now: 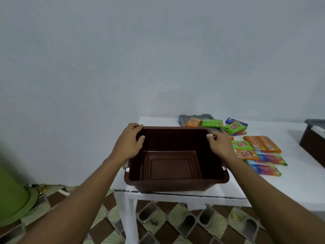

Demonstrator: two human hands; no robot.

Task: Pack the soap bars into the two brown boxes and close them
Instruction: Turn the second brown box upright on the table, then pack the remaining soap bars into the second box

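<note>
Nearest: patterned floor tile [175,226] below the brown box [175,184], with a green bin [12,199] on the floor well to its left. Sitting open and empty at the near left corner of the white table [290,187], near wall right at the front edge, left wall about level with the side edge. Little margin on those two sides, so any slide better aimed away and rightward. Held at both sides: left hand [129,143] curled over the left rim near the far corner, thumb inside; right hand [219,145] clasping the right rim, thumb over the lip. Right of the box, a loose scatter of wrapped soap bars [253,154] in orange, green and blue, some overlapping, the nearest just beside the right hand. Behind the box's far right corner, a grey lid [182,119] lying flat with bars resting on it. Far right of the box, well apart, a second brown box [311,143] cut off by the frame, grey cover apparently on; contents impossible to tell. Judged barely begun: no bar packed here, lid off, all loading and closing left. Open tabletop right of the box past the soaps; bare wall [158,67] behind.
</note>
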